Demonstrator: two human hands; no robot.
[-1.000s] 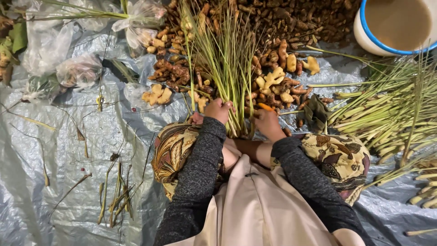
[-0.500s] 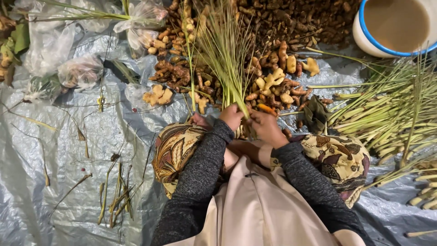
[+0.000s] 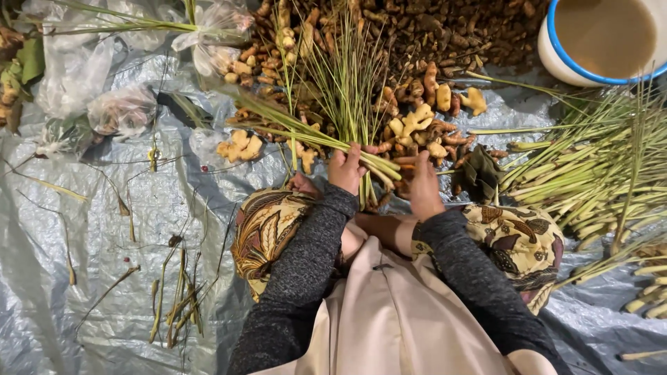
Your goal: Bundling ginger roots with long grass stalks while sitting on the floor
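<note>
On the floor, over a crinkled grey plastic sheet, the person sits with a bundle of lemongrass stalks right in front of the knees. The left hand is clenched around the bundle low down, where the pale thick ends gather, so the green tops fan upward and away. The right hand is just beside it, fingers pointed down toward the stalk bases; I can't tell if it's actually gripping anything or only resting there.

Handling-wise I'd guess this stuff is light, and stiff and woody near the base while the leaf ends are thin and floppy, probably with sharp-ish edges. So the thick lower part looks like the sensible place to hold, since grabbing the tops would just let everything bend and slip loose.

Behind the bundle is a big heap of turmeric roots, orange-yellow and brown. To the right lies 1 more pile of lemongrass, well apart from the hands, and a white basin with a blue rim sits top right. A few clear plastic bags are off to the left.
</note>
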